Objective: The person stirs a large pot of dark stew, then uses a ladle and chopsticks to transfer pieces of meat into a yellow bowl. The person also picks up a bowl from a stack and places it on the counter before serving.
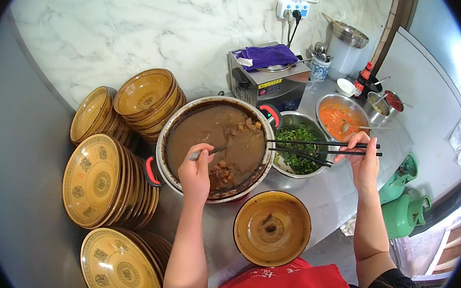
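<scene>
My left hand [197,170] grips the handle of a utensil [196,154], perhaps a ladle, whose far end is lost in the brown broth. Around it is a large round pot [215,118] with red-and-black handles and chunks of meat [222,175] in the broth. My right hand [360,156] holds a pair of long black chopsticks [318,146], tips close to the pot's right rim. Below them a steel bowl of chopped greens [299,141] has more black chopsticks [313,159] resting at it. A brown patterned bowl [250,238] with small dark bits inside stands before me.
Stacked brown plates [92,182] and bowls [144,92] line the left. Behind the pot stands a steel appliance [266,86] topped by a purple cloth [265,55]. On the right are a steel bowl of orange-red food [338,119], condiment pots [378,105] and green gas cylinders [401,215].
</scene>
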Available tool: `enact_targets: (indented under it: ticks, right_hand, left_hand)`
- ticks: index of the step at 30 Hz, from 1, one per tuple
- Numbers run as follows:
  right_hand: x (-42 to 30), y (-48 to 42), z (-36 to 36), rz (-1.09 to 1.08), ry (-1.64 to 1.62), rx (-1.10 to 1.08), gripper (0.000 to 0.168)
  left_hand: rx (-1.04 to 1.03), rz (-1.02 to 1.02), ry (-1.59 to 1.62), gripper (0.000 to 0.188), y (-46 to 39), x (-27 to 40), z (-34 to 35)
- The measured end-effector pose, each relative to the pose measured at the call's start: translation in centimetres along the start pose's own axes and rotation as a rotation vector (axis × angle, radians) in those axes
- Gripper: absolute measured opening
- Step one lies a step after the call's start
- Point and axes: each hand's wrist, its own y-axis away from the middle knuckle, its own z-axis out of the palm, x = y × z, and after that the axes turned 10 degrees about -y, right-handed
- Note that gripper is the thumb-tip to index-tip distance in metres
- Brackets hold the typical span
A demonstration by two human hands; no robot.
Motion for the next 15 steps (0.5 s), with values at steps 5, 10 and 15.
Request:
enact_targets:
  ticks: [5,10,15]
  right_hand:
    - [0.0,0.1,0.1,0.03,0.038,0.018,0.048]
    - [0.4,0.1,0.5,0.071,0.052,-0.013,0.051]
    - [0.6,0.1,1.1,0.102,0.081,-0.054,0.052]
  left_hand:
    - [0.057,-0.058,0.189,0.017,1.1,-0.1,-0.7]
    - [0.098,-0.078,0.236,0.017,2.3,0.8,-1.4]
    - [0.135,-0.056,0.267,0.017,3.5,1.3,-2.3]
